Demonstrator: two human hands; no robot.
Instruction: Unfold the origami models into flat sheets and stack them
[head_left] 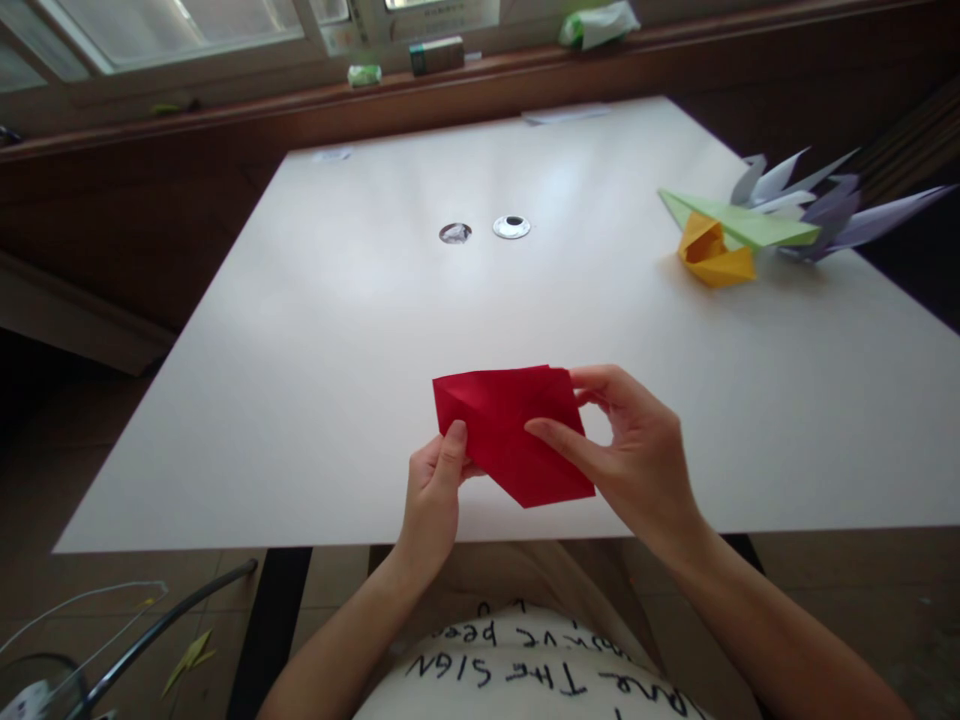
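Holding red folded paper (pixel 510 430), shirt (pixel 517 670) lettering "THE SIGN"

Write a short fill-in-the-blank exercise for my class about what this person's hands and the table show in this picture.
1. Both hands hold a folded sheet of ____ paper above the near edge of the table.
2. The left hand pinches the sheet's lower ____ edge.
3. Far right on the table, a yellow folded piece lies partly under a ____ one.
4. The right hand grips the sheet from the ____ side.

Missing words: red; left; green; right
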